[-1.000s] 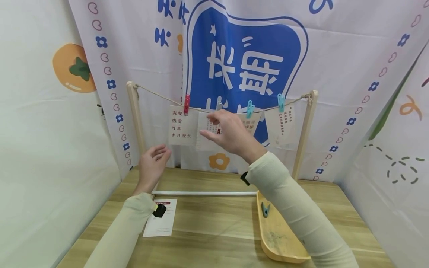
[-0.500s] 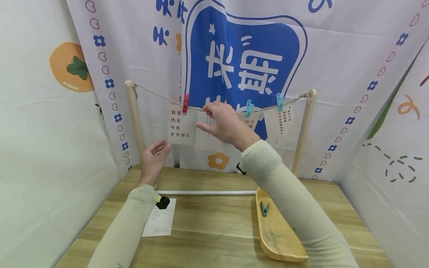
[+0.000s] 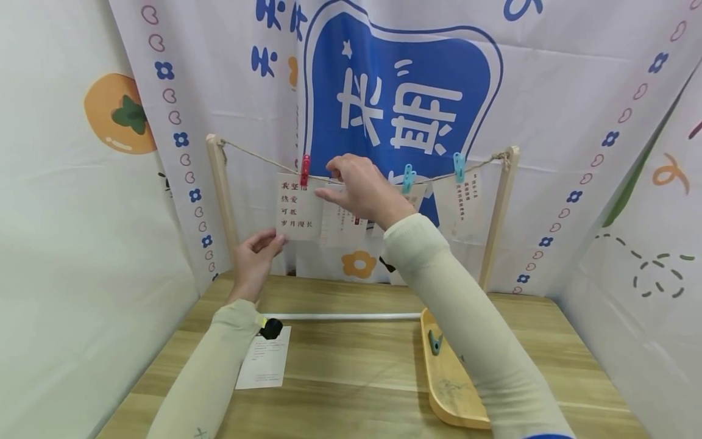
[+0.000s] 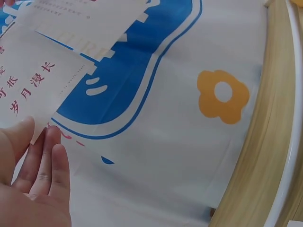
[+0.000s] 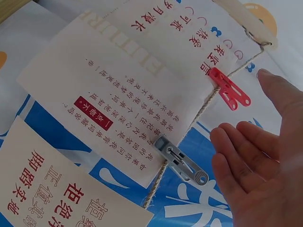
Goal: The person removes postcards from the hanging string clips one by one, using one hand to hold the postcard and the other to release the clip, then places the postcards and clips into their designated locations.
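Observation:
A left-hand card point(image 3: 296, 210) with red characters hangs from the twine point(image 3: 258, 157), held by a red clothespin point(image 3: 305, 171). At its lower left corner my left hand point(image 3: 253, 265) pinches the paper, the thumb in front and fingers behind in the left wrist view. My right hand point(image 3: 364, 188) is raised beside the red clothespin, fingers and thumb apart, holding nothing. In the right wrist view a grey clothespin point(image 5: 179, 158) clips a second card point(image 5: 128, 99) to the twine; my right hand hides this clothespin in the head view.
Blue clothespins point(image 3: 408, 178) hold further cards on the right. Wooden posts point(image 3: 498, 213) carry the twine. A yellow tray point(image 3: 446, 390) with a teal clothespin point(image 3: 436, 342) stands on the table. Another card point(image 3: 265, 366) lies near the left forearm; a white bar point(image 3: 345, 316) crosses behind.
My right hand has moved left and up from the second card toward the red clothespin. My left hand has risen slightly to the left-hand card and now pinches its corner.

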Action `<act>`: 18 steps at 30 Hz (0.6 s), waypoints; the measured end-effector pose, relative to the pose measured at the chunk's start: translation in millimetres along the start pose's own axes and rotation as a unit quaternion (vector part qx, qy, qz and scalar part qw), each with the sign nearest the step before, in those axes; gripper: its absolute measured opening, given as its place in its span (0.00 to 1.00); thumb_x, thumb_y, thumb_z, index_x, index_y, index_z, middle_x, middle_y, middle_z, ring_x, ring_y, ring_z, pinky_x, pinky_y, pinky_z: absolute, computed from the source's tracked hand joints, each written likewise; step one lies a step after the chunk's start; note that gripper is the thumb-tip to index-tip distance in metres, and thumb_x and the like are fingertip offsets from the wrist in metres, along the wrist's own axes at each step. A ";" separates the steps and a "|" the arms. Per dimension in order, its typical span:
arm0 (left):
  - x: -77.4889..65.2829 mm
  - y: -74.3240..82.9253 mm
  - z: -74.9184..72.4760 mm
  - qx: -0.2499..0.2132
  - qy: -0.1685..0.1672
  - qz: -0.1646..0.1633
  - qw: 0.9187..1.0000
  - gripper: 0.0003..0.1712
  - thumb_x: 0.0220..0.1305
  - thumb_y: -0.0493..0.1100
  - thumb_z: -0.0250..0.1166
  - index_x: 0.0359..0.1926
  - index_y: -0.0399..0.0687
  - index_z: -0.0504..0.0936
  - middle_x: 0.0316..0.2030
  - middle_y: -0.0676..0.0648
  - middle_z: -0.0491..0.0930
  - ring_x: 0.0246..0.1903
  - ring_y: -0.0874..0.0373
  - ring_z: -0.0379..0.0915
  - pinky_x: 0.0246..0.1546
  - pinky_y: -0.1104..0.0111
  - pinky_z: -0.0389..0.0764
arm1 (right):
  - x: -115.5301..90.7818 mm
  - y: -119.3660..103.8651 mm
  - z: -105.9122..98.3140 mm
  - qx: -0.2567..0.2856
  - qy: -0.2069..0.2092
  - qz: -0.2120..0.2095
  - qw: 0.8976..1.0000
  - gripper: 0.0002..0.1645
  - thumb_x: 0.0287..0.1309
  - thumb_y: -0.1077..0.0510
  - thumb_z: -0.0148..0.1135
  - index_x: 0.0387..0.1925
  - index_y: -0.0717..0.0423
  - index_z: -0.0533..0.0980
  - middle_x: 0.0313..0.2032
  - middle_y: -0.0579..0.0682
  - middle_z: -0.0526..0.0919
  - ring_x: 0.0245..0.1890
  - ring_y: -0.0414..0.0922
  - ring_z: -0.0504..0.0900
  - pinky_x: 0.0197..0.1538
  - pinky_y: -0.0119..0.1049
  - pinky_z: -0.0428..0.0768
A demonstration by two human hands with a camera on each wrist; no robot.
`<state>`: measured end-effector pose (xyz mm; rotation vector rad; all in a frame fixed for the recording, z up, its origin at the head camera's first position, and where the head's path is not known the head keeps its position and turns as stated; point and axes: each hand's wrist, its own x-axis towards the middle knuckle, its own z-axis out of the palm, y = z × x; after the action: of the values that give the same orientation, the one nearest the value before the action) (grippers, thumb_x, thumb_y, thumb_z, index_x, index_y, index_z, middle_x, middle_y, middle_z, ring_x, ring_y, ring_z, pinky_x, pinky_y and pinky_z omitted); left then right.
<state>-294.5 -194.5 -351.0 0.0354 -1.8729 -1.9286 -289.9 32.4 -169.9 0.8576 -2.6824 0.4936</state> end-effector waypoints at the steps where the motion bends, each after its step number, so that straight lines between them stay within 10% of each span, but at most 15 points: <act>1: -0.3 0.5 0.6 -0.005 0.002 0.001 1.000 0.21 0.60 0.41 0.69 0.53 0.37 0.79 0.38 0.50 0.85 0.36 0.67 0.83 0.43 0.78 0.84 | 1.6 -0.2 -0.8 0.004 -0.003 0.006 1.000 0.36 0.60 0.38 0.60 0.64 0.51 0.69 0.56 0.50 0.77 0.55 0.44 0.73 0.61 0.36 0.79; 18: 3.3 1.3 4.0 -0.010 0.040 -0.004 0.999 0.17 0.60 0.40 0.69 0.50 0.39 0.81 0.36 0.52 0.84 0.35 0.64 0.83 0.41 0.77 0.84 | 26.5 -13.2 -14.1 0.017 -0.039 0.043 0.998 0.36 0.61 0.37 0.58 0.65 0.50 0.68 0.59 0.50 0.75 0.56 0.43 0.73 0.62 0.38 0.78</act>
<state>-298.4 -191.8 -348.5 0.1122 -1.8052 -1.9221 -300.5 14.7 -144.5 0.7894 -2.7983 0.5371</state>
